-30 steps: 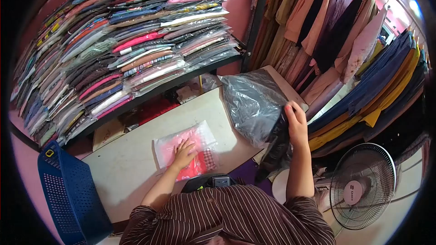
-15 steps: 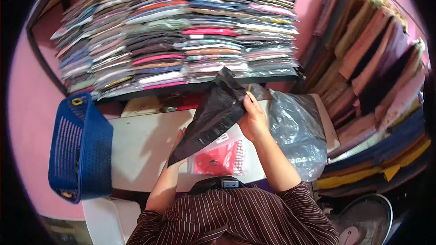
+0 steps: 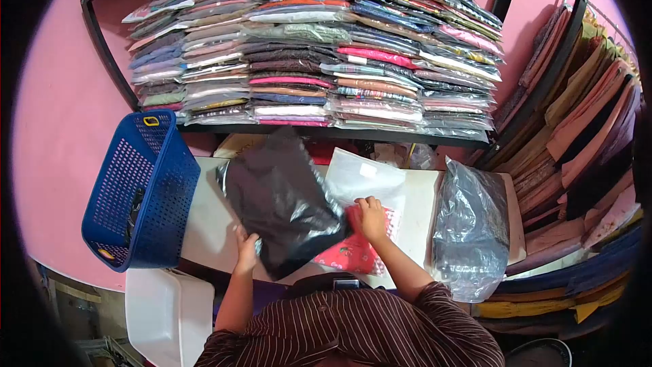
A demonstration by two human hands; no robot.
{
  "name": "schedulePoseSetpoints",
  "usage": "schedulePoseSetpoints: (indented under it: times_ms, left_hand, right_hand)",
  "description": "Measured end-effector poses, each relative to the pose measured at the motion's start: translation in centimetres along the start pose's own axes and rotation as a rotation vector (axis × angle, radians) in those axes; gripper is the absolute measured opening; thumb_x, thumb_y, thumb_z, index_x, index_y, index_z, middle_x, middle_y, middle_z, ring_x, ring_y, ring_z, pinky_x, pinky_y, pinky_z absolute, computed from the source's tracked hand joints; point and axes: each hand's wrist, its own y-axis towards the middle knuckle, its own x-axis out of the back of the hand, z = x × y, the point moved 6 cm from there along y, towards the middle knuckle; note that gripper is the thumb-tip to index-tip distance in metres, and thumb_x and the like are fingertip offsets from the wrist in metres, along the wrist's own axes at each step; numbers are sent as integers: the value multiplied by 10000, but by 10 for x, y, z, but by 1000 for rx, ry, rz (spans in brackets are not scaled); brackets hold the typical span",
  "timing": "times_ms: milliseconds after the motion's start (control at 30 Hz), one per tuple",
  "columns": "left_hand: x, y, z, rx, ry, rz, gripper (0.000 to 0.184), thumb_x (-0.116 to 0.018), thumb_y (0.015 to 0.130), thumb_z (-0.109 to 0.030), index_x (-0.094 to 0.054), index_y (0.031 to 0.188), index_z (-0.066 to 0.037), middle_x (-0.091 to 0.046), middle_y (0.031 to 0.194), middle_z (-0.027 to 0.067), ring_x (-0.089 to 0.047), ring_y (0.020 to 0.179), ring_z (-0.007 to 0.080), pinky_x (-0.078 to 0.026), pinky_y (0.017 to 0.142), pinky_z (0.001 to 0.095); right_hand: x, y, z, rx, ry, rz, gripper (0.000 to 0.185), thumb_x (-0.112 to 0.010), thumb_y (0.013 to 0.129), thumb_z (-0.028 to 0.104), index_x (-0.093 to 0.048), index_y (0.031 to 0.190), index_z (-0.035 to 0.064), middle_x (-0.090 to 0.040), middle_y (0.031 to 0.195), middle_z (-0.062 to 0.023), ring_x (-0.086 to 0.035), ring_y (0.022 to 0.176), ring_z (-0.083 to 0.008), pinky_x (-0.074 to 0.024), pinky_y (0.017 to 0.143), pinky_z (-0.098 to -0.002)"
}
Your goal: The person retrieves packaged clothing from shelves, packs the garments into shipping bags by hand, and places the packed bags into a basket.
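Note:
My left hand [image 3: 246, 248] is closed on the lower left edge of a black plastic bag [image 3: 282, 194], which is tilted and slightly blurred above the table. My right hand [image 3: 372, 221] is on a clear plastic packet [image 3: 363, 175] of folded red cloth [image 3: 348, 253] with a checked edge, its fingers bent over the packet's upper part. The black bag covers the packet's left side. A small white label shows on the packet's clear upper end.
A blue basket [image 3: 166, 197] stands left on the white table [image 3: 418, 221], above a white bin [image 3: 163, 306]. A large clear plastic bag [image 3: 472, 231] lies right. Behind, a shelf [image 3: 326, 132] carries stacks of packaged clothes [image 3: 299, 61]; garments [image 3: 577, 136] hang at the right.
The black bag has moved left, its broad face now turned up. My right hand has left the bag and come down onto the red packet. The camera view has shifted.

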Motion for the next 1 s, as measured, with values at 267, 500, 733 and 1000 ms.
schedulePoseSetpoints:
  times_ms: [267, 500, 733, 1000]
  left_hand:
    - [137, -27, 36, 118, 350, -536, 897, -526, 733, 33, -28, 1475, -41, -529, 1194, 193, -578, 968, 245, -453, 825, 307]
    - [151, -51, 38, 249, 248, -905, 866, -491, 760, 19, -15, 1481, -49, -308, 1407, 284, -421, 1249, 362, -350, 1049, 404]
    - [137, -46, 32, 18, 575, -894, 888, -544, 765, 23, -21, 1478, -47, -238, 1446, 285, -366, 1275, 445, -332, 1075, 472]
    - [71, -67, -40, 225, 1286, -1008, 946, -670, 680, -89, -147, 1467, -64, -259, 1453, 270, -352, 1284, 439, -359, 1035, 498]
  right_hand:
    - [-17, 47, -71, -419, -249, 89, 633, -742, 701, 232, -462, 1266, 170, -400, 1348, -134, -368, 1262, -350, -373, 964, -553]
    - [0, 24, -181, -1013, 57, -19, 797, -786, 670, 182, -369, 1336, 50, -384, 1387, -230, -462, 1220, -364, -447, 946, -500]
    - [-50, 11, -230, -911, 1093, -8, 379, -603, 751, -116, -560, 1113, -13, -648, 1014, -138, -642, 876, -241, -548, 729, -377]
    - [20, 7, -150, -503, 990, 100, 327, -613, 773, -42, -624, 1087, 47, -646, 1008, -29, -592, 948, -147, -443, 896, -299]
